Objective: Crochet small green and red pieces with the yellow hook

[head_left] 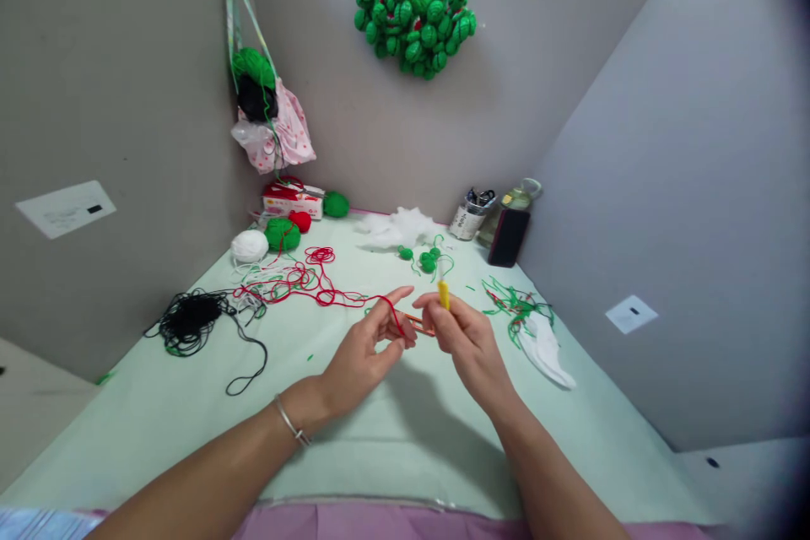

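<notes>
My left hand (370, 350) is raised over the pale green table (392, 430), fingers pinched on a strand of red yarn (316, 283) that trails back to a loose red tangle. A thin bracelet sits on that wrist. Close beside it, my right hand (465, 337) grips a crochet hook with a yellow handle (444, 294), whose tip points toward the left fingers. The two hands almost touch, and a small red loop hangs between them.
A black yarn tangle (190, 321) lies left. White, green and red yarn balls (282, 234) sit at the back left by a small box. Stuffing (398, 228), a jar, a dark phone (508, 236), green scraps and white cloth (544, 346) lie right. Green crocheted pieces (411, 17) hang on the wall.
</notes>
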`<state>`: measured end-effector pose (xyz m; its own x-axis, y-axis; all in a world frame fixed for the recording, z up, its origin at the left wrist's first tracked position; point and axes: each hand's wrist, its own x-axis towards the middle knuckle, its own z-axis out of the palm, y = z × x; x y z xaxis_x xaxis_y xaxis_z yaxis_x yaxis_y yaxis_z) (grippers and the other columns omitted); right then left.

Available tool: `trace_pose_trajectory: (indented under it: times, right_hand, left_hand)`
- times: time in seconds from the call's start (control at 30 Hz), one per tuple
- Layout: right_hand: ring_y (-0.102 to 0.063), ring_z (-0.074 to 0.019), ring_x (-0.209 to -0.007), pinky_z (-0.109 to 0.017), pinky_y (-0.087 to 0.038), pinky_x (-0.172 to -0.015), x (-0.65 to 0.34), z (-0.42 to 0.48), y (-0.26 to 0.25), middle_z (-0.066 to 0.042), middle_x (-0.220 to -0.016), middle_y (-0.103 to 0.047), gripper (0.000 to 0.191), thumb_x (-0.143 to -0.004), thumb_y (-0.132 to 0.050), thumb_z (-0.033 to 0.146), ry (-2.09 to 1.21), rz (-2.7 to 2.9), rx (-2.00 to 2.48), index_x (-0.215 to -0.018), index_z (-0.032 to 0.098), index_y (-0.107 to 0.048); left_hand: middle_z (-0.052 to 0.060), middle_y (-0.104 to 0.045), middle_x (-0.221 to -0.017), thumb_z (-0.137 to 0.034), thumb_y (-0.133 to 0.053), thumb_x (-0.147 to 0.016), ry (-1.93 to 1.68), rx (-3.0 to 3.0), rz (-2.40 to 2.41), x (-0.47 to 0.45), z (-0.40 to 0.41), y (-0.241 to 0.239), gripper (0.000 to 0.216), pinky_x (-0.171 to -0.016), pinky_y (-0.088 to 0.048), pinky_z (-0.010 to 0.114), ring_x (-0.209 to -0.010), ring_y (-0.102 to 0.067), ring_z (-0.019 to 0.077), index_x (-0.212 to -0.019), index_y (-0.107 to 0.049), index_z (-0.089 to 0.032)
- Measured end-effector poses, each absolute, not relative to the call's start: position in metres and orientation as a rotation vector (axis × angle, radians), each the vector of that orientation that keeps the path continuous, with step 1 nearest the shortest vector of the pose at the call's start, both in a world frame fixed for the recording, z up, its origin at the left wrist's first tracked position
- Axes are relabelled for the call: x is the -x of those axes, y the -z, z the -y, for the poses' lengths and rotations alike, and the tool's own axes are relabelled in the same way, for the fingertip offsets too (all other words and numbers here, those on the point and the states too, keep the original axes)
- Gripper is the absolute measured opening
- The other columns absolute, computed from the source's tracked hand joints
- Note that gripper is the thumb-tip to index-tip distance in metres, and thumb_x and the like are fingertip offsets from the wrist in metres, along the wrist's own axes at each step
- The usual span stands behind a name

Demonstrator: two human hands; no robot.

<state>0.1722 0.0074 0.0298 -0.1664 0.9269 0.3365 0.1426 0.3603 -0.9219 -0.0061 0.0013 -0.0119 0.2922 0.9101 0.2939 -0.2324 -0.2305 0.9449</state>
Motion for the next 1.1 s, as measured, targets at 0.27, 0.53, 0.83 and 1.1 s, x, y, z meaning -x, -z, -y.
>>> trace_pose_trajectory:
  times: [0.27, 0.53, 0.83, 1.1]
  right_hand:
    - [-0.053, -0.014, -0.064, -0.028, -0.04, -0.06, -0.158, -0.011, -0.025, 0.0, -0.068, -0.062, 0.02, -0.083, -0.073, 0.036, -1.171, 1.668, 1.129, -0.075, 0.019, -0.072]
    - [-0.036, -0.0091, -0.051, -0.027, -0.026, -0.053, -0.158, -0.017, -0.027, 0.0, -0.062, -0.072, 0.015, -0.08, -0.073, 0.034, -1.339, 1.526, 1.161, -0.077, 0.019, -0.07]
    - [-0.026, -0.0052, -0.047, -0.027, -0.013, -0.048, -0.156, -0.032, -0.008, 0.006, -0.056, -0.057, 0.024, -0.065, -0.088, 0.033, -1.307, 1.196, 1.164, -0.076, 0.017, -0.074]
    - [-0.014, -0.0028, -0.044, -0.024, -0.01, -0.044, -0.163, -0.04, -0.004, 0.014, -0.049, -0.035, 0.039, -0.061, -0.092, 0.037, -1.584, 1.021, 1.026, -0.088, 0.018, -0.072]
  left_hand:
    - [0.009, -0.072, -0.116, -0.015, -0.068, -0.085, -1.156, -1.351, -0.7, 0.0, -0.003, 0.022, 0.075, -0.098, -0.052, 0.039, -0.099, -0.069, 0.0222, -0.157, -0.047, -0.02]
    - [0.008, -0.074, -0.11, -0.033, -0.072, -0.09, -1.281, -1.164, -0.75, 0.01, -0.01, 0.013, 0.046, -0.084, -0.052, 0.032, -0.081, -0.064, 0.0163, -0.133, -0.072, -0.019]
    - [0.007, -0.079, -0.08, -0.045, -0.078, -0.084, -1.314, -1.132, -0.813, 0.009, -0.016, 0.012, 0.028, -0.09, -0.052, 0.035, -0.086, -0.068, 0.0227, -0.088, -0.085, -0.018]
    - [0.007, -0.085, -0.09, -0.045, -0.078, -0.083, -1.227, -1.181, -0.82, 0.005, -0.014, 0.014, 0.027, -0.091, -0.056, 0.036, -0.09, -0.075, 0.0241, -0.092, -0.087, -0.021]
